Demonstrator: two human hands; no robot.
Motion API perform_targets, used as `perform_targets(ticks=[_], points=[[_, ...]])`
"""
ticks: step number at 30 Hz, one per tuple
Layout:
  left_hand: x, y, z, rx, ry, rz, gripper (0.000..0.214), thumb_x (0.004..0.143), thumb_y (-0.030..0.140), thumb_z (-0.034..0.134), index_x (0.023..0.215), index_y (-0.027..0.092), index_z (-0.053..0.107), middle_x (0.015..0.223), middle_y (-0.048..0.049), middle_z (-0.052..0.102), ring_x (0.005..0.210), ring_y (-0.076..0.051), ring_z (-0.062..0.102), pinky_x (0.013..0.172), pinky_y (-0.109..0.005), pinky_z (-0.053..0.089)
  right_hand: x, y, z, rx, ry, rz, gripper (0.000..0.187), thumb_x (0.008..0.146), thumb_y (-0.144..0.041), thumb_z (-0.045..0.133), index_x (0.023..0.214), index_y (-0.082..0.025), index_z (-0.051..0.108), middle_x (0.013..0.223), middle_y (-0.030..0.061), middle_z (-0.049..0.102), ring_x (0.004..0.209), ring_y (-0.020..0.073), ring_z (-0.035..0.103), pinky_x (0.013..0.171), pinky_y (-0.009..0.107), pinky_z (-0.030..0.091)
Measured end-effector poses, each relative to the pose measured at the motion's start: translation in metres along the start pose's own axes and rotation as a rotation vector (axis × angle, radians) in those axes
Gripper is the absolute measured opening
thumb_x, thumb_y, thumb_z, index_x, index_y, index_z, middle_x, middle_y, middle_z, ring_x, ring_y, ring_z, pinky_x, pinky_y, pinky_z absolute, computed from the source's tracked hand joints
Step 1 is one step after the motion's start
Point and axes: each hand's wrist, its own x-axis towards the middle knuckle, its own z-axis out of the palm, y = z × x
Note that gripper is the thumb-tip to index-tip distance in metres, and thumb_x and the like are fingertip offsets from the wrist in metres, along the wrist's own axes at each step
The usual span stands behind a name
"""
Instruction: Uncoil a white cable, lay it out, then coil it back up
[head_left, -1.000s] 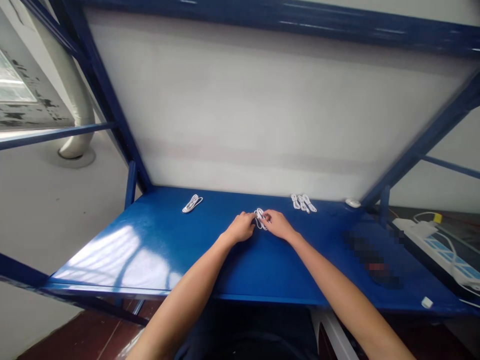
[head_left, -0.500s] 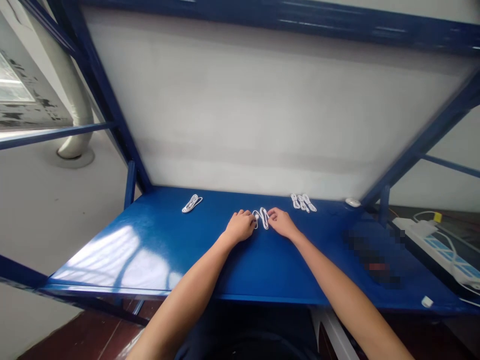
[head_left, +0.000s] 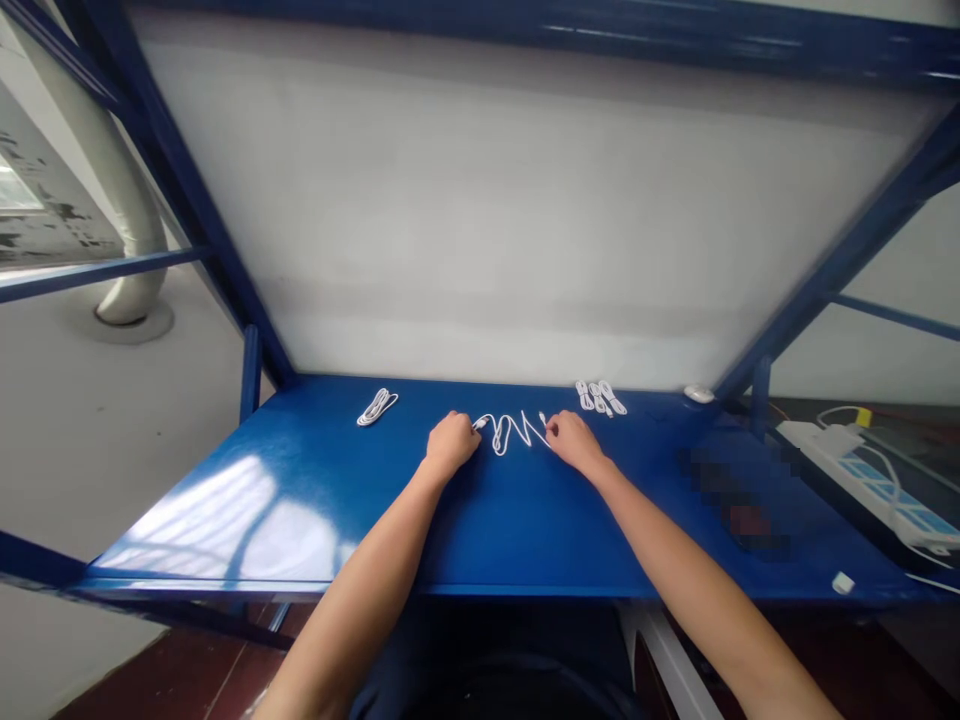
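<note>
A thin white cable (head_left: 504,433) lies in a loose zigzag on the blue tabletop (head_left: 225,500), stretched between my hands. My left hand (head_left: 452,443) pinches one end of it, with a small plug showing at the fingertips. My right hand (head_left: 575,443) holds the other end, and its connector pokes out just ahead of the fingers. A coiled white cable (head_left: 377,407) lies to the left of my left hand. Further back, to the right, several bundled white cables (head_left: 600,398) lie side by side.
A small white object (head_left: 699,393) sits at the tabletop's back right corner. Beyond the right end is a white power strip (head_left: 847,470) with cords. A pixelated patch (head_left: 739,500) covers part of the tabletop. A blue steel frame (head_left: 862,240) and white panel (head_left: 480,200) rise behind.
My hands have moved apart, left hand leftward and right hand slightly rightward. The white cable has opened from a small bunch into a stretched zigzag between them.
</note>
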Motion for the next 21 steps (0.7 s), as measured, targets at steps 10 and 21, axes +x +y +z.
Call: perform_targets(ticks=[10,21], points=[[-0.013,-0.062,-0.028,0.059,-0.083,0.000,0.018,0.073,0.027,0.053,0.078,0.017,0.067,0.095,-0.0142,0.067,0.084,-0.026,0.065,0.067,-0.028,0.045,-0.028,0.051,-0.010,-0.131,-0.029,0.077,0.017,0.087,-0.016,0.044,0.088,-0.016,0.061,0.096,0.0087,0.064,0.083,0.0177,0.060,0.065,0.024,0.036],[-0.058,-0.143,-0.053,0.042,-0.095,-0.130,0.018,0.074,0.032,0.050,0.068,0.021,0.063,0.078,-0.0058,0.068,0.073,-0.021,0.062,0.056,-0.024,0.037,-0.032,0.083,-0.026,-0.168,-0.035,0.408,0.021,0.085,-0.023,0.046,0.096,-0.017,0.062,0.098,0.0124,0.065,0.088,0.0238,0.062,0.068,0.029,0.042]])
